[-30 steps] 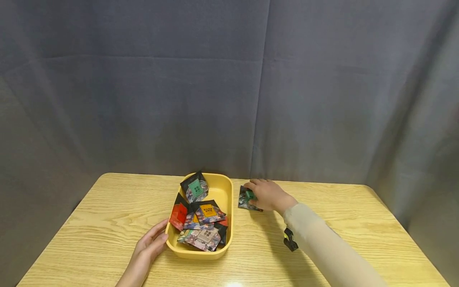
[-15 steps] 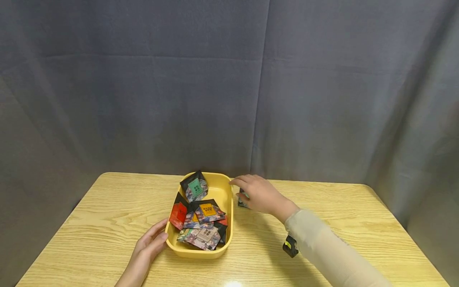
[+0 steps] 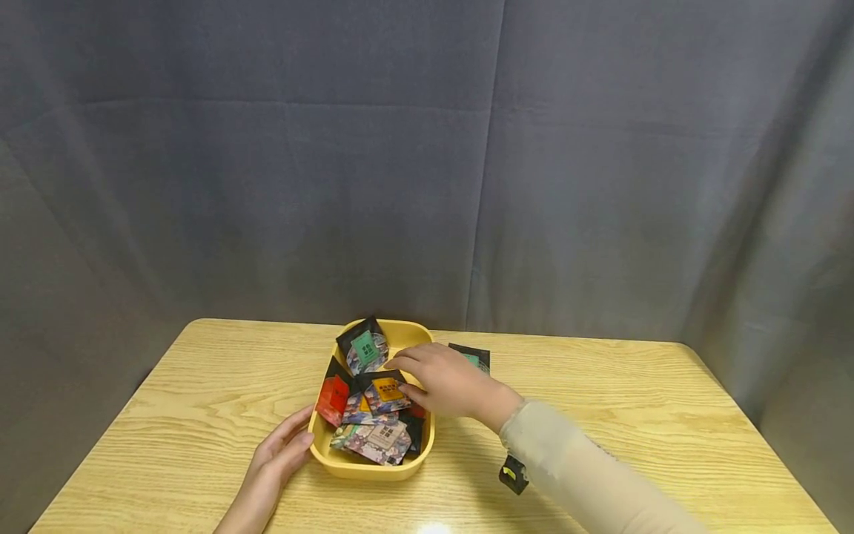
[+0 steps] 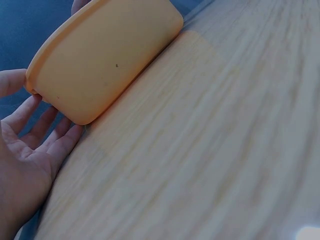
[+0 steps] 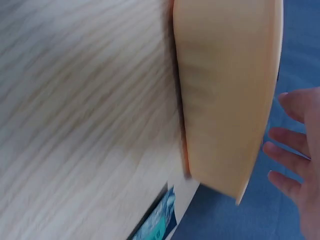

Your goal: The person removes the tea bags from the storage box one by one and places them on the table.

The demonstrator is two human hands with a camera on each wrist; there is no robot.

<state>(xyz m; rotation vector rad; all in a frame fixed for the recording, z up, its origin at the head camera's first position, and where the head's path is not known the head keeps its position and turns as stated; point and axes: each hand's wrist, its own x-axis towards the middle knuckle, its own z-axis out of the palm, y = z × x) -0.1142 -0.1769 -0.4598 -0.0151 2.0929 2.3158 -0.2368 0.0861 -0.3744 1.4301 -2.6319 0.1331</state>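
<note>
A yellow plastic tray [image 3: 376,470] stands on the table, holding several flat sachets. Near its back left corner is a black sachet with a green label [image 3: 365,347]. A red one [image 3: 332,400] leans on the left wall, and an orange-labelled one [image 3: 387,390] lies mid-tray. My left hand [image 3: 279,454] touches the tray's left side, fingers extended against the wall with the thumb by the rim. Over the right rim reaches my right hand [image 3: 443,382], fingers apart and holding nothing in the right wrist view. Another green-labelled sachet [image 3: 475,354] lies on the table, partly hidden behind that hand.
The wooden table [image 3: 634,415] extends on both sides of the tray. A grey curtain [image 3: 373,185] hangs behind its back edge. A small black device [image 3: 513,475] hangs at the right sleeve's cuff.
My right hand has moved left from the sachet on the table to above the tray, uncovering part of that sachet. My left hand and the tray have stayed in place.
</note>
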